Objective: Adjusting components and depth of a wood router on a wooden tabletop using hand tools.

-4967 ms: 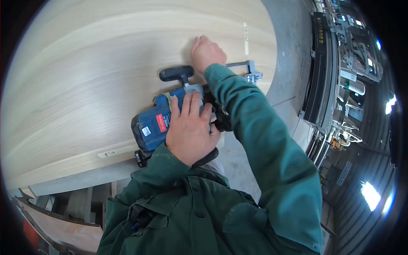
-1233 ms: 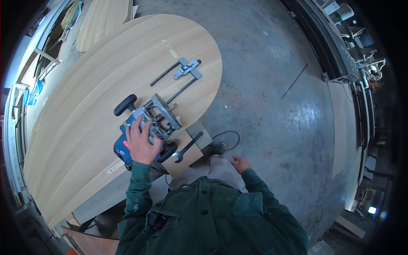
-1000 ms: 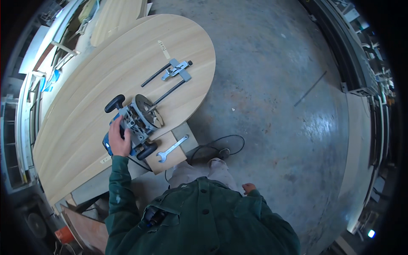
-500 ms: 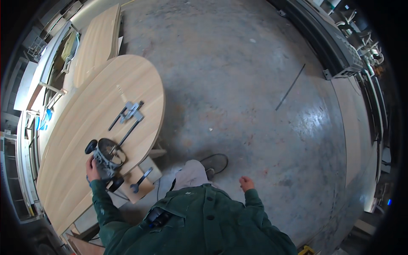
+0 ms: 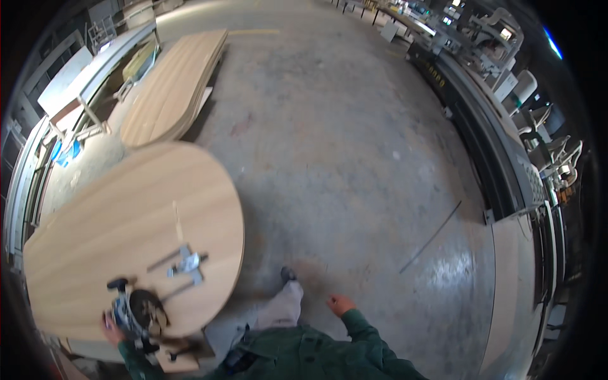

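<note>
My left hand is on the body of a router, its fingers curled against the side. The router lies tipped over on a rounded wooden tabletop, with its round dark base facing right and a black knob sticking up. Beyond it on the same top lies a metal router guide fence with two rods; one rod points toward the router's base. My right hand hangs over the floor, away from the tabletop, fingers curled in with nothing visible in them. A blurred dark wrench rests on a small wooden board below the tabletop's near edge.
Another stack of rounded wooden panels lies beyond the tabletop. Along the right runs a long black machine, with a thin dark rod on the concrete floor before it. A white-topped bench stands at far left.
The view has tilted up, so the tabletop and tools sit lower in it. One leg and shoe now reach farther forward. My left hand stays on the router; my right hand stays curled.
</note>
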`<state>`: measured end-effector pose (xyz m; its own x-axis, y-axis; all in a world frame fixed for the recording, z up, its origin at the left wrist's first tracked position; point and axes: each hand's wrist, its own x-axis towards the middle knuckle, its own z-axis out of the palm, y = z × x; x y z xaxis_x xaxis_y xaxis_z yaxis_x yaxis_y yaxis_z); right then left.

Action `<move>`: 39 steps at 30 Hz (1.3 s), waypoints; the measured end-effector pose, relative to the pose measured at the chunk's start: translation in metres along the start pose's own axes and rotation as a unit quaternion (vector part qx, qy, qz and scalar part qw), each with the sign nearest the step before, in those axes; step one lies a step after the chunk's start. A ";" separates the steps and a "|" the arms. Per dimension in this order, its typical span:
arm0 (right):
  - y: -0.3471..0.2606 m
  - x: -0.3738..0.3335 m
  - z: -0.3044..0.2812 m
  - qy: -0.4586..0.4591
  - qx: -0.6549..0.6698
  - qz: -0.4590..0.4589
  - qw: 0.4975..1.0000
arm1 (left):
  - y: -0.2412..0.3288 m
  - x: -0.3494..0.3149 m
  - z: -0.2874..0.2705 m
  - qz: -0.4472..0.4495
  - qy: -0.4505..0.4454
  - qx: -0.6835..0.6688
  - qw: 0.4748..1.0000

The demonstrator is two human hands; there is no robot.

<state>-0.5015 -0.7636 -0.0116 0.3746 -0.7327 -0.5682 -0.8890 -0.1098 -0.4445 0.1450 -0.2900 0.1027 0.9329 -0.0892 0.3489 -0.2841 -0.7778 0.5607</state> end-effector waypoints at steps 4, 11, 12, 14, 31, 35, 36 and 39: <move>0.007 0.096 -0.024 -0.088 -0.026 -0.072 0.993 | -0.021 -0.008 -0.021 -0.127 0.038 0.229 0.965; 0.069 0.206 -0.107 -0.047 0.078 0.073 0.993 | 0.158 0.013 0.019 -0.134 0.103 0.064 0.984; 0.074 0.222 -0.124 -0.080 0.036 0.071 0.994 | 0.203 0.016 0.016 -0.224 0.151 0.020 0.963; 0.086 0.263 -0.140 -0.146 -0.106 -0.007 0.984 | 0.251 0.023 0.045 -0.143 0.146 0.013 0.979; -0.183 0.730 -0.392 -0.150 0.094 0.034 0.984 | 0.441 0.034 0.443 -0.362 -0.047 0.195 0.911; -0.240 0.858 -0.402 -0.094 -0.162 -0.194 0.963 | 0.451 0.086 0.463 -0.411 -0.012 0.220 0.885; -0.256 0.884 -0.397 -0.102 -0.171 -0.206 0.958 | 0.446 0.104 0.469 -0.424 -0.004 0.221 0.878; -0.364 0.938 -0.374 -0.147 -0.138 -0.217 0.955 | 0.423 0.154 0.472 -0.464 -0.006 0.248 0.850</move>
<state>0.0748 -1.6617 -0.1237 0.7448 -0.3618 -0.5607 -0.6542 -0.5619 -0.5063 0.2730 -0.9268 0.0392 0.7074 0.7023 -0.0798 0.7014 -0.6834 0.2028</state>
